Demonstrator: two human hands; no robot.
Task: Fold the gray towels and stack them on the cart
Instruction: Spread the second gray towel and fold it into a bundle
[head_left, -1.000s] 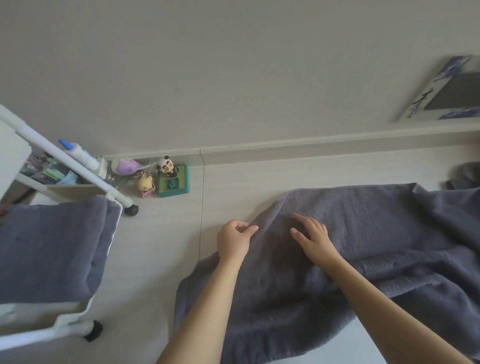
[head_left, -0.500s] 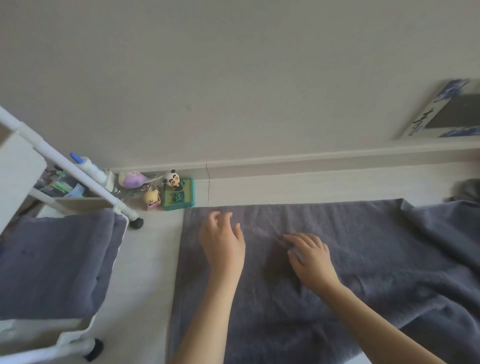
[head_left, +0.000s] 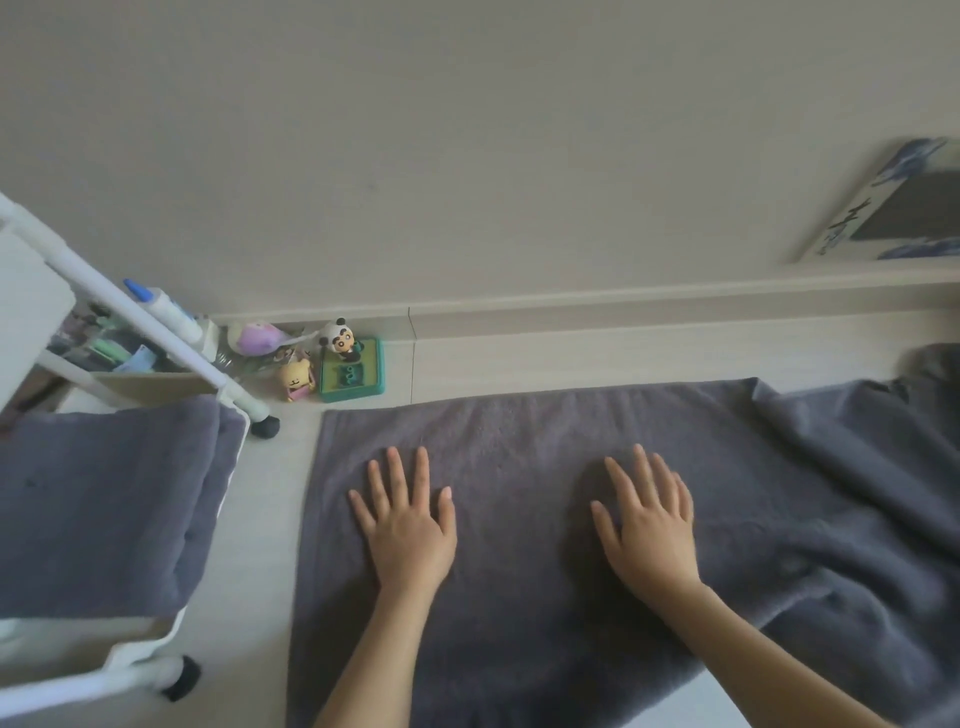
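Both hands (head_left: 408, 530) now flat on towel (head_left: 519, 597); toys (head_left: 337, 358), cart (head_left: 171, 519) beside.

A gray towel (head_left: 519, 519) lies spread flat on the floor, its left edge straight and its far edge running parallel to the wall; toward 3 o'clock it bunches into loose folds. At 9 o'clock from it, a second gray towel (head_left: 104, 499) (already folded, in thick layers) rests on the white cart (head_left: 135, 654), one edge draping over the cart's rim.
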